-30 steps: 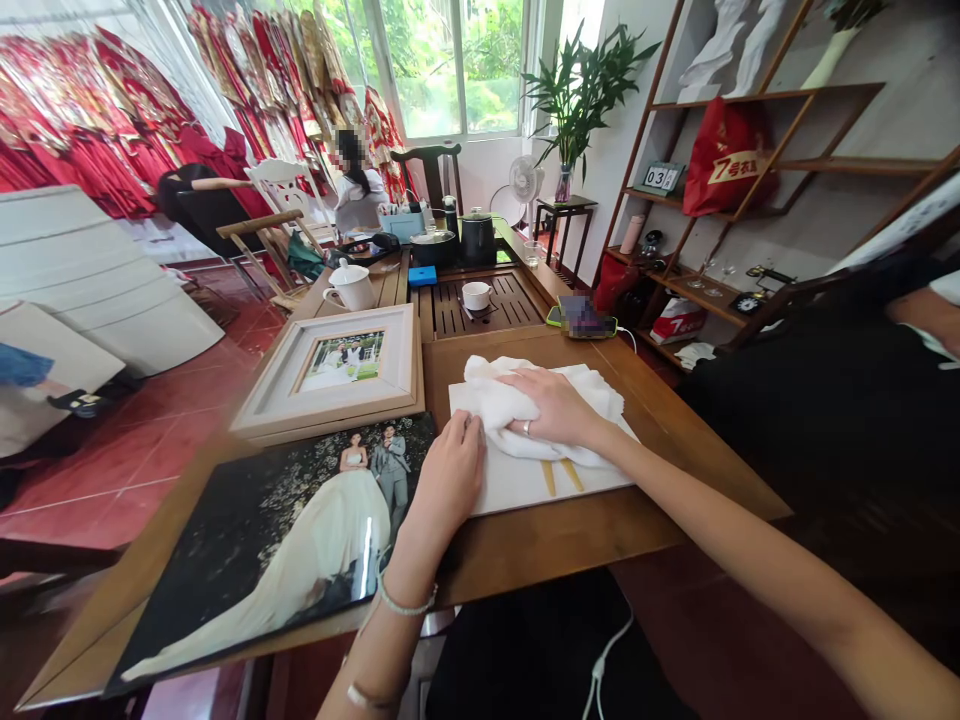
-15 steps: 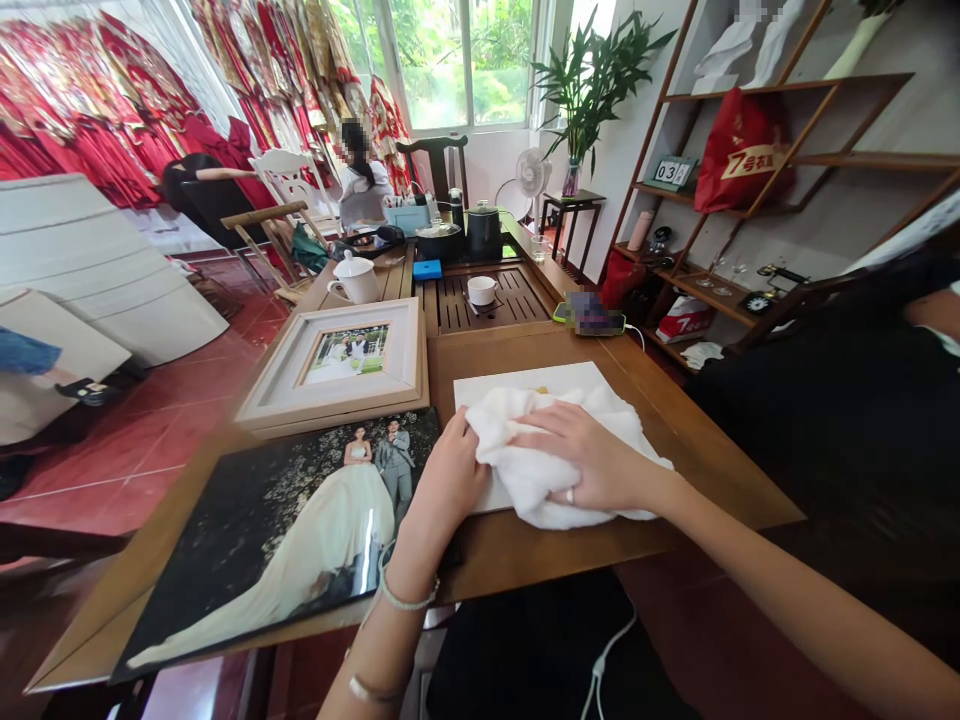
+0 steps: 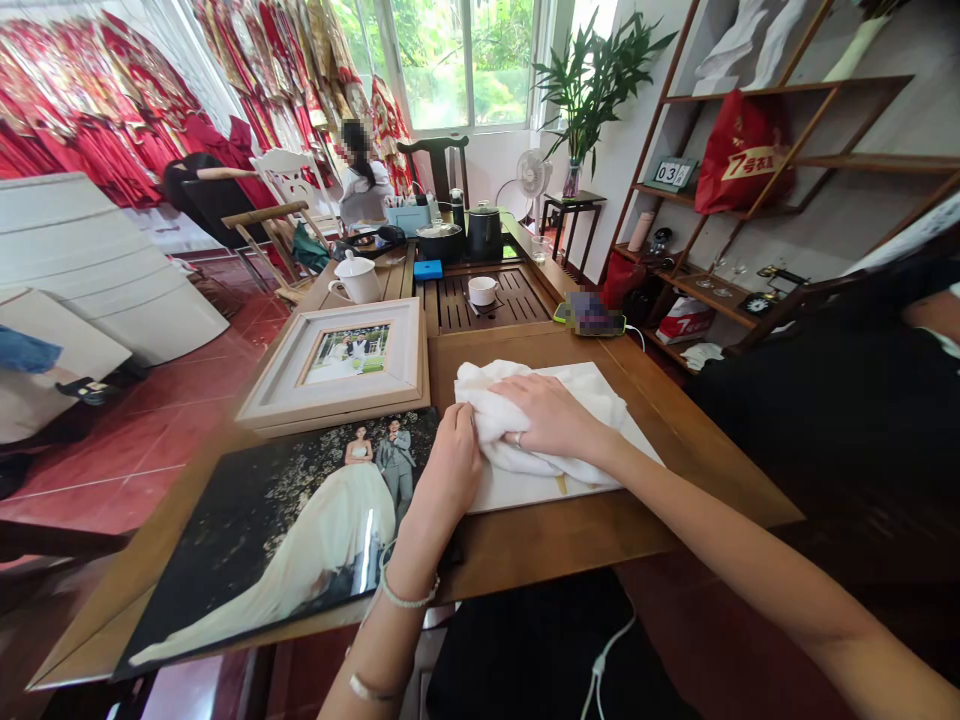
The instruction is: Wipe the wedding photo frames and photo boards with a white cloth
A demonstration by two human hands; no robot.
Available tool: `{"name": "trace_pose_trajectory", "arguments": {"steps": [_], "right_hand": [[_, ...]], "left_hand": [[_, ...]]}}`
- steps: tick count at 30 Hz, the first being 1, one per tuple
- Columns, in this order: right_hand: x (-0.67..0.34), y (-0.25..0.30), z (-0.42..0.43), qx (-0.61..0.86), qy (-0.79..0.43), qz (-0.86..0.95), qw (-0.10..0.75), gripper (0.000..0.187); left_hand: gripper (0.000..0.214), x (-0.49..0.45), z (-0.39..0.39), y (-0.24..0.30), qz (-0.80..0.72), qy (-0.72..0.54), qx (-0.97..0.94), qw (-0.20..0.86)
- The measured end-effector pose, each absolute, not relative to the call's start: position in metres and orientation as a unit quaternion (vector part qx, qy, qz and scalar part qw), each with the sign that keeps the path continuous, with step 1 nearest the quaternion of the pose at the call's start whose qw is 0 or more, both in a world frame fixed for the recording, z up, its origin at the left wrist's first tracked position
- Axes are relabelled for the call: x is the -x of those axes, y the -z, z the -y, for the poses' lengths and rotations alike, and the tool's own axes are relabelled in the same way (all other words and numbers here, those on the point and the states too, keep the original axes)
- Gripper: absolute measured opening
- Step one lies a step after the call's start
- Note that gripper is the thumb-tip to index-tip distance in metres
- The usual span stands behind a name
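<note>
1. Gripping the folds of a bunched white cloth (image 3: 484, 385) from above, the right hand (image 3: 551, 412) rests over a white board (image 3: 499, 492) on the table (image 3: 517, 555).
2. The left hand (image 3: 454, 455) curls its fingers at the board's left edge, beside the cloth; I can't tell whether they pinch anything.
3. The cloth looks soft and light, best gathered at its middle, under the palm.
4. The board seems stiff and probably light; I'd steady it by its edges, off the gold mark (image 3: 561, 484).
</note>
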State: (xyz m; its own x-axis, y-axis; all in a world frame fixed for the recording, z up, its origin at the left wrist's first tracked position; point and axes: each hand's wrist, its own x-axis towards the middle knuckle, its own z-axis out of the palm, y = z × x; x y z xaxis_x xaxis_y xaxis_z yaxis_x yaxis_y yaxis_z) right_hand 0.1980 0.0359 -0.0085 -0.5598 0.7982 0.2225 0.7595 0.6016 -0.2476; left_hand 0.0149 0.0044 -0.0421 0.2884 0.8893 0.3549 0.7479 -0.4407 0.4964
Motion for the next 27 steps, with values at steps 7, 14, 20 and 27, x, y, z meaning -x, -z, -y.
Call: {"name": "trace_pose_trajectory", "arguments": {"steps": [7,14,20,27], "right_hand": [[-0.167,0.013,-0.069,0.448,-0.064,0.877,0.16,0.053],[-0.172,0.008,-0.034,0.433,-0.05,0.889,0.14,0.041],[-0.186,0.011,0.029,0.427,-0.063,0.887,0.164,0.052],[-0.221,0.022,0.06,0.43,-0.034,0.877,0.214,0.059]], "left_hand": [[0.045,-0.014,-0.006,0.05,-0.518,-0.354,-0.774,0.086],[0.029,-0.019,-0.002,0.036,-0.552,-0.338,-0.753,0.118],[0.05,-0.023,0.004,0.031,-0.564,-0.377,-0.723,0.129],[0.056,-0.025,0.007,0.027,-0.52,-0.312,-0.781,0.152]]}}
